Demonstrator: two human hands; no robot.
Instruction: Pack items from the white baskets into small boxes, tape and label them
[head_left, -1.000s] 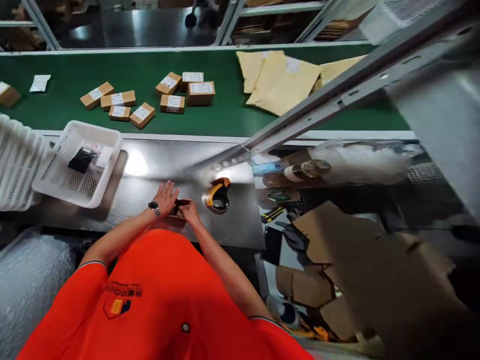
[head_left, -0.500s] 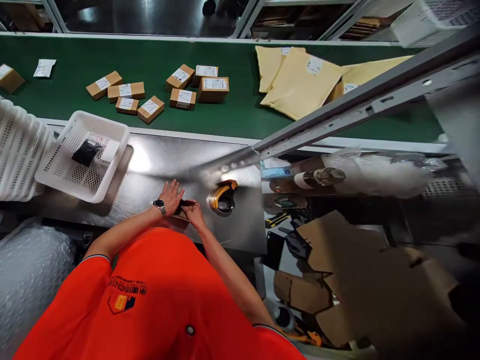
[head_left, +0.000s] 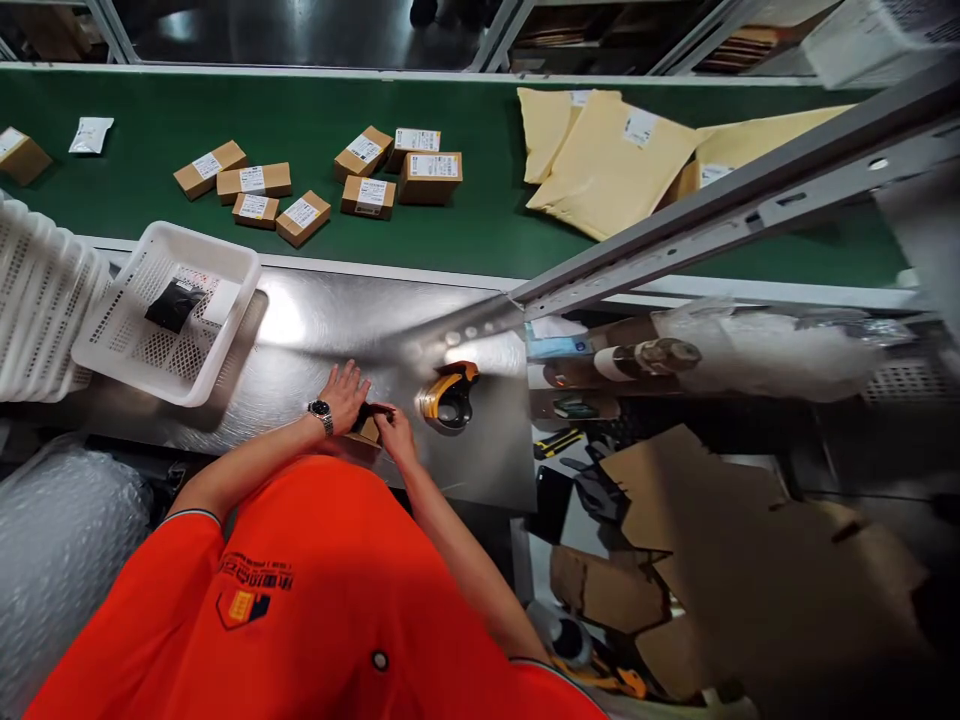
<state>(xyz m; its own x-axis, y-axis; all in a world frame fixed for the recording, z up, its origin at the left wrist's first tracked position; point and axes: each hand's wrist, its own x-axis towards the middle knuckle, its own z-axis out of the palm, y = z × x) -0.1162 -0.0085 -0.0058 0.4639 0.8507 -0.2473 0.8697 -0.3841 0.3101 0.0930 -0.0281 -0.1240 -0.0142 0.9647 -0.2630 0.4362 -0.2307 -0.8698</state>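
Observation:
On the metal bench close to my body lies a small brown cardboard box (head_left: 366, 433), partly covered by my hands. My left hand (head_left: 345, 398), with a watch at the wrist, rests at the box's left side, its fingers stretched out and holding nothing. At the box's right side, my right hand (head_left: 395, 434) has its fingers closed on the edge of a small dark item (head_left: 367, 411) over the top of the box. What kind of item it is does not show. A yellow and black tape dispenser (head_left: 448, 396) stands to the right of my right hand.
At the left, a white plastic basket (head_left: 251, 262) holds a black packet, beside stacked baskets (head_left: 37, 300). A green conveyor (head_left: 270, 110) carries several labelled boxes and padded envelopes (head_left: 615, 165). A metal bar (head_left: 675, 240) slants across the right. Flattened cardboard (head_left: 712, 540) lies lower right.
My right hand has shifted slightly right and down, and more of the box's top shows between my hands. My left hand stays in place beside it.

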